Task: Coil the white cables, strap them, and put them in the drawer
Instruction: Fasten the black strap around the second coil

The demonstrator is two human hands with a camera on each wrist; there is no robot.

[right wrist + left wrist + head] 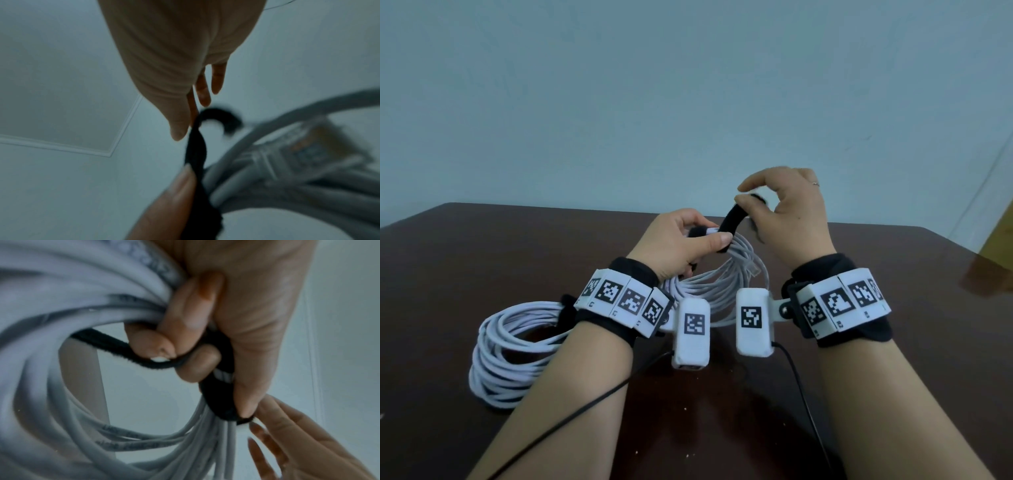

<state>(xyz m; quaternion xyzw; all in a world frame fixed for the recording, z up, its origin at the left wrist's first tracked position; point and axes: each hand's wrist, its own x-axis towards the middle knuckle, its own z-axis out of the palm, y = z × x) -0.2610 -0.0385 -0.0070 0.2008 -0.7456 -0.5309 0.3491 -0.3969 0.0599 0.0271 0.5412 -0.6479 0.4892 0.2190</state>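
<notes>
My left hand (702,241) grips a coil of white cable (719,287) upright above the dark table; in the left wrist view its fingers (180,340) curl round the bundle (82,305). A black strap (732,219) wraps over the top of that bundle under my left thumb. My right hand (744,197) pinches the strap's free end between thumb and forefinger and holds it up and to the right. The right wrist view shows the strap (195,151) twisted below the pinch, blurred, with a clear cable plug (308,151) beside it. A second coil (506,353) lies on the table at left, bound by a black strap (566,311).
The dark brown table (482,246) stands against a pale blue wall, its far edge just behind my hands. Thin black wires (571,414) run from the wrist cameras across the near part of the table. No drawer is in view.
</notes>
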